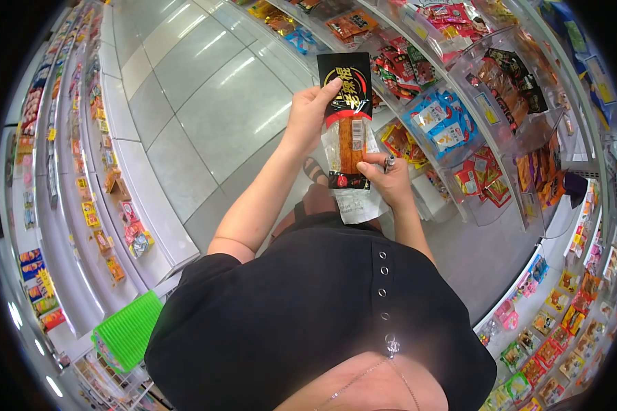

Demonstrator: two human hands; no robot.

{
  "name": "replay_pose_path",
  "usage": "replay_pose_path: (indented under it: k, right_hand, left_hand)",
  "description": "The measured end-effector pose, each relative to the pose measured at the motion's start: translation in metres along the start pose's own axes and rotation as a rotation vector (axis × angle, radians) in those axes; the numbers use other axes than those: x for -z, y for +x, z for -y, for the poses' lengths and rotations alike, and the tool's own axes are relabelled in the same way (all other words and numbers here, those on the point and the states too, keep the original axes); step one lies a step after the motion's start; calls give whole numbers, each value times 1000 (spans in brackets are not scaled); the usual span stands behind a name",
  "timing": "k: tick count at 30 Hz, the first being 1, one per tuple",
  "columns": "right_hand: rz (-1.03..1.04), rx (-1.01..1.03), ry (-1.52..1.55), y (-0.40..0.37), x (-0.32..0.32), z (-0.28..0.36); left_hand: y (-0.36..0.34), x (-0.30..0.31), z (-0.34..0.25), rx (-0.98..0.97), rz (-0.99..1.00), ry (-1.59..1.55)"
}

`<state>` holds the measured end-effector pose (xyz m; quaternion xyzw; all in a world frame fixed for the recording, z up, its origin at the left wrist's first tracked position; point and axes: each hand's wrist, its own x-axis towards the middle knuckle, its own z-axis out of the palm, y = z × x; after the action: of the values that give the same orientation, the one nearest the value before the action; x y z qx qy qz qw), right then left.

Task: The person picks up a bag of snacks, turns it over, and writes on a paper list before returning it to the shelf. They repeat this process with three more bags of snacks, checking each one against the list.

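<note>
Held up in front of me is a snack packet (344,133), black at the top with yellow characters and a clear lower part showing a brown stick-shaped food and a barcode. My left hand (310,113) is closed on its upper left edge, thumb across the front. My right hand (388,179) pinches the lower right side, thumb on the front. A pen (390,163) also sticks out of the right hand's fingers. Behind the packet hangs a white paper sheet (360,207) with handwriting; which fingers hold it is hidden.
Clear shelf bins (459,55) with bagged snacks rise at the right, close to my right hand. Long shelves (123,226) of small packets line the left. A green plastic basket (125,332) is at the lower left. Grey tiled floor (206,89) runs between the shelves.
</note>
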<state>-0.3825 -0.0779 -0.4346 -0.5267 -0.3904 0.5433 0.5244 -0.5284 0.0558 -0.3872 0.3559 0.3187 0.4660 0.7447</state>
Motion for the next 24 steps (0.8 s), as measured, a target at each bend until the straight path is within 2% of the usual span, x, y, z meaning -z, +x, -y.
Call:
replay_pose_path:
  k: [11, 24]
  right_hand:
    - [1, 60, 21, -4, 3, -8]
    - [-47, 49, -16, -6, 7, -11]
  left_hand:
    - [-6, -5, 0, -47, 0, 21]
    - [-1, -1, 10, 19, -25, 48]
